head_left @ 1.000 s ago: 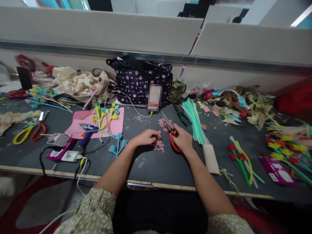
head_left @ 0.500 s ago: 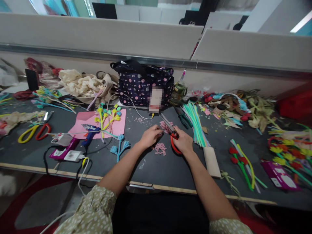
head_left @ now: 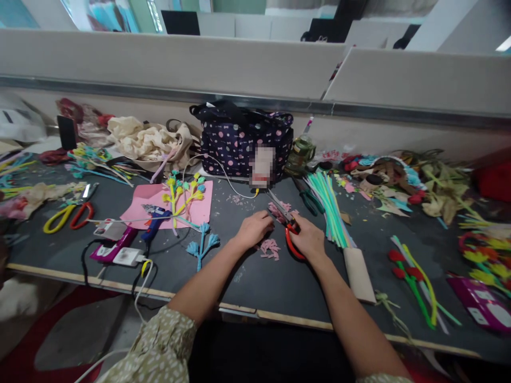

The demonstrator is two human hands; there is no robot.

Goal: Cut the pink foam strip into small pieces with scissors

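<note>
My right hand (head_left: 309, 236) is closed round the red-orange handles of a pair of scissors (head_left: 288, 229). Their blades point up and left, over a heap of small pink pieces (head_left: 281, 209). Just left of the blades, my left hand (head_left: 254, 230) has its fingers pressed together. Whatever is between those fingertips is hidden or too small to name. Close below it, toward me, lies a second pile of short pink pieces (head_left: 270, 248) on the dark table (head_left: 275, 287).
Behind stand a dotted bag (head_left: 223, 141) and a green bottle (head_left: 300, 154). Pliers (head_left: 309, 197) and a pipe-cleaner bundle (head_left: 325, 205) lie right. To the left are a glue gun (head_left: 153, 224), a power strip (head_left: 115, 247), cables and yellow-red scissors (head_left: 72, 213).
The whole view has shifted, so the table things sit a little further right. Both hands stay near the pink pieces, and the scissors' blades look slightly further apart.
</note>
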